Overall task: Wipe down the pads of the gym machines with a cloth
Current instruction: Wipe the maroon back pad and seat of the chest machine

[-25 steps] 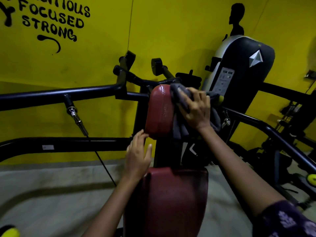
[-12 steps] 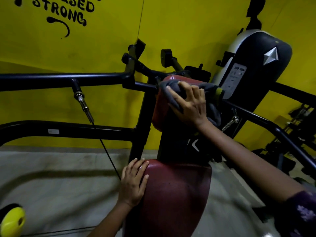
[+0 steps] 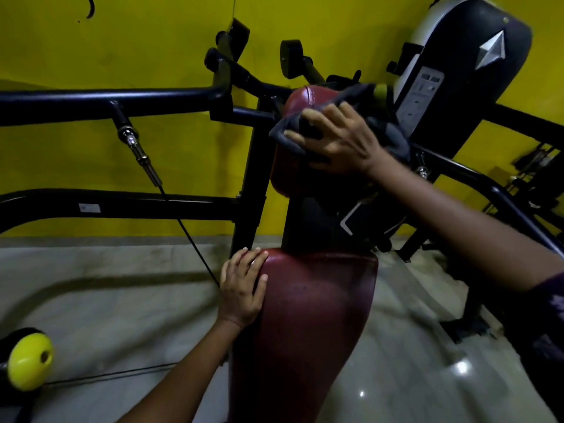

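Observation:
A dark red upper pad [image 3: 282,170] stands upright on the black machine frame, with a grey cloth [image 3: 393,141] draped over its top. My right hand [image 3: 338,138] presses the cloth against the pad's upper face, fingers spread and partly curled into the fabric. Below it a larger dark red seat pad [image 3: 317,315] runs toward me. My left hand [image 3: 242,288] rests flat on the seat pad's upper left corner, fingers straight.
Black frame bars [image 3: 122,100] cross at left, with a chrome pin and cable [image 3: 139,154] hanging from them. A black and white weight-stack shroud [image 3: 470,65] stands at right against the yellow wall. A yellow roller end [image 3: 29,363] sits low left. Grey floor lies below.
My right hand has slid the cloth down from the pad's top onto its face. My left hand stays on the seat pad corner. The view has moved closer and lower.

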